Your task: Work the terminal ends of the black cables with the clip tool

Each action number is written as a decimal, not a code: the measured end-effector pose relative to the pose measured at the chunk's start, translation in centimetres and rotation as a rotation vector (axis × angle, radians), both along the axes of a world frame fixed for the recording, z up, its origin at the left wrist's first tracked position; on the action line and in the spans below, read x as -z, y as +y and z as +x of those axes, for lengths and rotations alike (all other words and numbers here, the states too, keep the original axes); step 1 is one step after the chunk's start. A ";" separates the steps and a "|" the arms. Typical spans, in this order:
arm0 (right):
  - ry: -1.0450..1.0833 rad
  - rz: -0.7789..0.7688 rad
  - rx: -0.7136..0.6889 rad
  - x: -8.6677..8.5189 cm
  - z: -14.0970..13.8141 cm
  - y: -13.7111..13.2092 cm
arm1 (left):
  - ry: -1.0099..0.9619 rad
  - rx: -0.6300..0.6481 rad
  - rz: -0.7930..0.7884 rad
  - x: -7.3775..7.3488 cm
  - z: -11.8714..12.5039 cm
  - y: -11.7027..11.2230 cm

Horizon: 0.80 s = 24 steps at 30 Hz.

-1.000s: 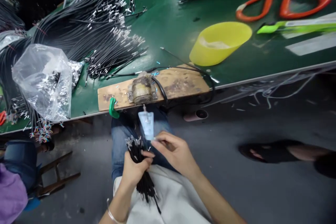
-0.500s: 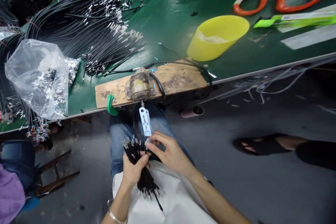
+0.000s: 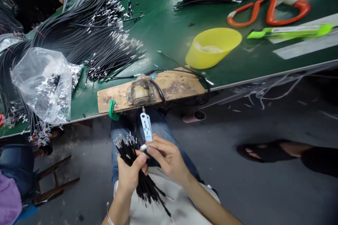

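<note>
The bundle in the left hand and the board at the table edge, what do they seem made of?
The bundle in the left hand: thin wires, seemingly matte black plastic sleeves with shiny metal tips. The board: probably bare wood, brown grain, stained and worn.

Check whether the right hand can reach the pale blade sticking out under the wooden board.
Probably yes. The right hand sits just below the pale blade with nothing between them. It pinches a wire end from the wire bundle gripped by the left hand.
</note>
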State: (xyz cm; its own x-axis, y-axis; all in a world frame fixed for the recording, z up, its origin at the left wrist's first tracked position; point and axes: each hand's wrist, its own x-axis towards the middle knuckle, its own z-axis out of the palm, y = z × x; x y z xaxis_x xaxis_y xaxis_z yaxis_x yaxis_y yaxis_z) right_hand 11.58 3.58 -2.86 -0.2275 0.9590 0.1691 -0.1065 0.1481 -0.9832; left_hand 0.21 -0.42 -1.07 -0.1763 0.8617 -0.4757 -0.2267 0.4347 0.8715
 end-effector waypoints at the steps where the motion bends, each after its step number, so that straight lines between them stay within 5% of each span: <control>1: 0.055 -0.073 -0.070 0.2 0.2 0.2 | -0.036 0.007 -0.004 -0.3 -0.1 0.2; 5: 0.221 -0.245 -0.205 0.4 0.8 1.0 | -0.101 0.059 -0.025 -1.0 -0.3 0.6; 12: 0.205 -0.252 -0.094 -1.6 0.2 1.3 | -0.101 0.098 0.006 -1.4 -0.2 1.0; 14: 0.140 -0.168 0.045 -1.6 -0.2 0.8 | -0.034 0.121 0.048 -1.7 -0.1 1.1; 18: -0.089 0.256 0.339 -1.5 -0.2 0.3 | 0.096 0.144 0.102 -2.2 -0.2 1.4; 21: -0.022 0.215 0.166 -1.8 0.4 0.9 | 0.087 0.146 0.110 -2.1 -0.6 1.4; 24: 0.237 -0.202 -0.234 -2.1 1.2 2.0 | 0.083 0.130 0.131 -1.8 -0.9 1.4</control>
State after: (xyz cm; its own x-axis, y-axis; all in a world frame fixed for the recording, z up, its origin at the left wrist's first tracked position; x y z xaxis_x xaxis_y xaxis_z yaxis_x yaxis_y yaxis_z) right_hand 12.77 5.60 -0.77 -0.4215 0.9051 0.0566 -0.3426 -0.1011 -0.9340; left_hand -0.71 0.97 0.77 -0.0937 0.9333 -0.3466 -0.1016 0.3373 0.9359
